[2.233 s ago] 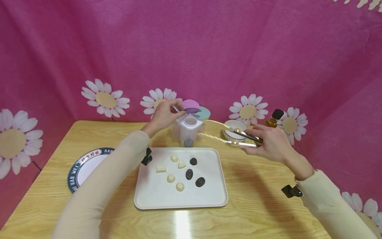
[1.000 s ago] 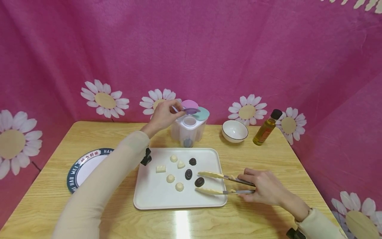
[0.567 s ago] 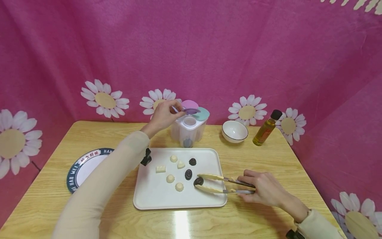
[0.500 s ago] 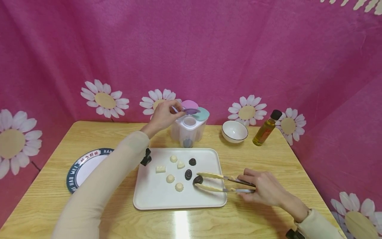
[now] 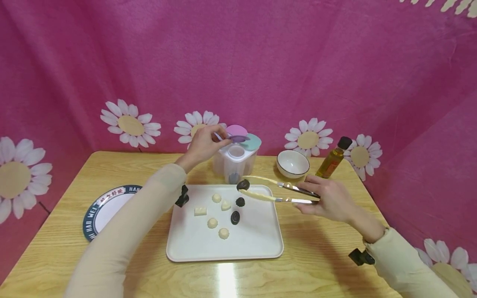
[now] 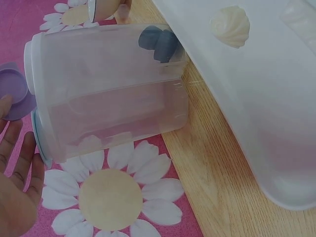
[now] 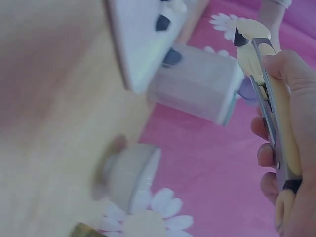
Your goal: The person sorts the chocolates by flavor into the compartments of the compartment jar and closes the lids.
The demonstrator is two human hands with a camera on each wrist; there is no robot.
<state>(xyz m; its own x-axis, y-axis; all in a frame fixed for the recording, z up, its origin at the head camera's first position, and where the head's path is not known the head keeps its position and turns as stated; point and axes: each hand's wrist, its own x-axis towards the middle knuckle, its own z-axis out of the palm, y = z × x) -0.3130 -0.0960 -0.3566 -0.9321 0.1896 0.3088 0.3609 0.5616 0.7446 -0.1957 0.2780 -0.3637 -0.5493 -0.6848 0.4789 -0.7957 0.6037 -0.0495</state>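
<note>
In the head view, my left hand [image 5: 204, 144] pinches the raised purple lid [image 5: 240, 138] of a clear plastic storage container [image 5: 225, 165], so one round opening is uncovered. Dark pieces [image 6: 165, 45] lie at the bottom inside it in the left wrist view. My right hand [image 5: 329, 198] grips food tongs [image 5: 258, 196] with cream-coloured tips. Between those tips is an oval dark chocolate [image 5: 243, 185], held above the back edge of the white tray [image 5: 201, 246], just in front of the container. Two dark chocolates [image 5: 235, 217] and several white chocolates [image 5: 223, 233] lie on the tray.
A white bowl [image 5: 293, 164] and an oil bottle with a black cap [image 5: 331, 159] stand at the back right. At the left, partly behind the left sleeve, lies a blue-rimmed plate [image 5: 93, 213]. A pink flowered cloth [image 5: 238, 74] hangs behind the wooden table [image 5: 316, 265].
The tongs came down from near the container to the tray, closed on the oval dark chocolate and lifted it back toward the container. My left hand stayed on the purple lid.
</note>
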